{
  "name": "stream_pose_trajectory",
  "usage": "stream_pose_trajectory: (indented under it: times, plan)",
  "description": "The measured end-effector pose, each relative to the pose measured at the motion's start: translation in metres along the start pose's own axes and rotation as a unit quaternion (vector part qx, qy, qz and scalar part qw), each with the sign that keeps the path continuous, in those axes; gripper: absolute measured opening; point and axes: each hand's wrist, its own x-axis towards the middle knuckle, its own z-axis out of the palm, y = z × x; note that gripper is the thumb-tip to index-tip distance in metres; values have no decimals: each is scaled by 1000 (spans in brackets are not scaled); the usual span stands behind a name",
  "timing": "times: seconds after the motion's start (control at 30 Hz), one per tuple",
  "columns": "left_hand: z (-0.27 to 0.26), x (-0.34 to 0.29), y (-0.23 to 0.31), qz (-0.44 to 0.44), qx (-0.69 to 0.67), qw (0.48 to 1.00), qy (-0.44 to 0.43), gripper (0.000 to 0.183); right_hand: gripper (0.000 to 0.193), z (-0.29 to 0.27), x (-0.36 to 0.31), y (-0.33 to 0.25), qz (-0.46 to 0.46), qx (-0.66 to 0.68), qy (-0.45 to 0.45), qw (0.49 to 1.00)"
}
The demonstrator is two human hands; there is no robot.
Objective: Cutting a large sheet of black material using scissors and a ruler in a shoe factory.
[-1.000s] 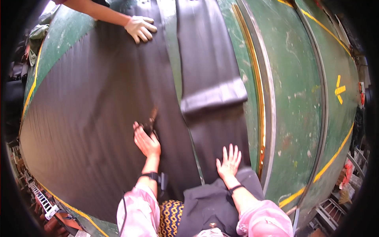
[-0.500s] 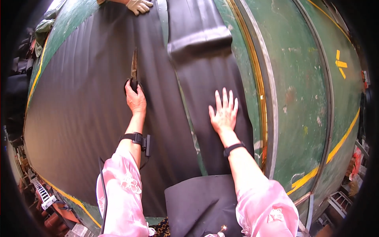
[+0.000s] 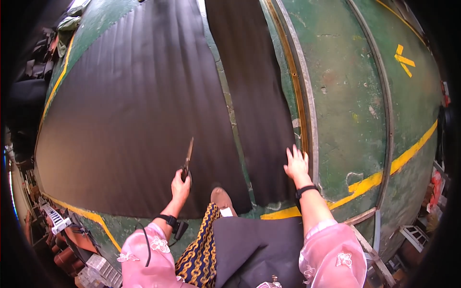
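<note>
A pair of scissors (image 3: 188, 156) with dark handles is in my left hand (image 3: 180, 187), its blades pointing away from me above the black sheet. That wide, smooth sheet (image 3: 129, 110) lies spread over the green floor to the left. Beside it runs a narrower black strip (image 3: 254, 91), parted from the sheet by a thin gap of floor. My right hand (image 3: 297, 165) is open, fingers stretched forward, at the strip's right edge near a metal rail. Whether its fingertips touch the strip I cannot tell.
One brown shoe (image 3: 222, 198) stands at the sheet's near edge. The metal rail (image 3: 307, 91) with a brass-coloured side runs along the strip's right, and a second rail (image 3: 384, 101) lies farther right. Yellow floor lines (image 3: 408, 161) and assorted stacked items (image 3: 72, 259) surround the area.
Both hands have come nearer my body; the right also shifted right, off the strip's middle. The strip's raised fold no longer shows. Another person's gloved hand at the far edge has left view.
</note>
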Motion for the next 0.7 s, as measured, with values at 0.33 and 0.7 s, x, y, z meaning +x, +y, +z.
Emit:
stream_pose_trajectory:
  times: [0.33,0.7]
  plan:
    - [-170,-362,-47,-285,58,956,-42,41,39,-46,-320,-2,-28,294,-158,942]
    - [-267,-539,-82,-407,21,913,-26,36,35,-85,-481,-30,15,480,-185,858]
